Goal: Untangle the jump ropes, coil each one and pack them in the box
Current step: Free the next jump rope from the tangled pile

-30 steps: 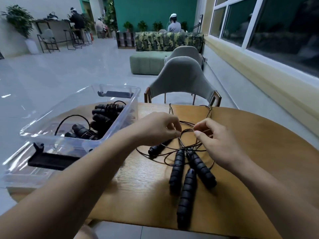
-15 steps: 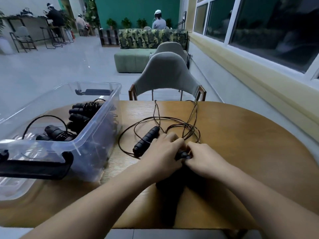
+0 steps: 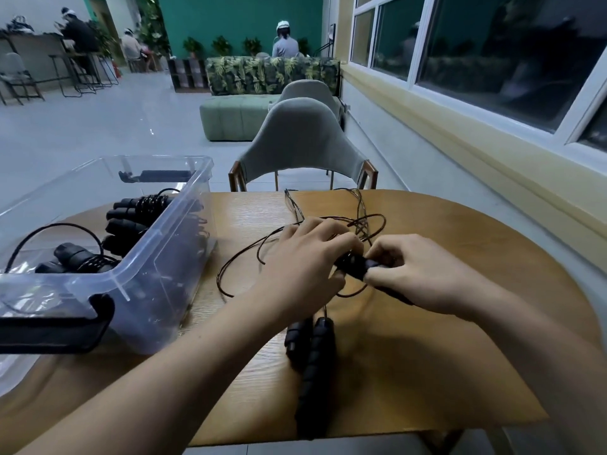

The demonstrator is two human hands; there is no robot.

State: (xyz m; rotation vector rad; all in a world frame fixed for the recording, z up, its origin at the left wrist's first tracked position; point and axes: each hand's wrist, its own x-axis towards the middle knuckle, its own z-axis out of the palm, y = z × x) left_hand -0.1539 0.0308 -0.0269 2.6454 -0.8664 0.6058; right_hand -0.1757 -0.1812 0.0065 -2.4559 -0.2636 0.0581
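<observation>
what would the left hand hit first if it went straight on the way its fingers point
The left hand would likely push on the black handle it grips, then meet the right hand beyond.

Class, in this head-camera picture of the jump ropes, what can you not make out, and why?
Head view: the black jump-rope handle, gripped by the left hand and right hand, is mostly covered by their fingers.
Head view: the thin black cord tangle runs behind the left hand.
Head view: the clear plastic box is cut by the left edge; its coiled ropes blur together.
</observation>
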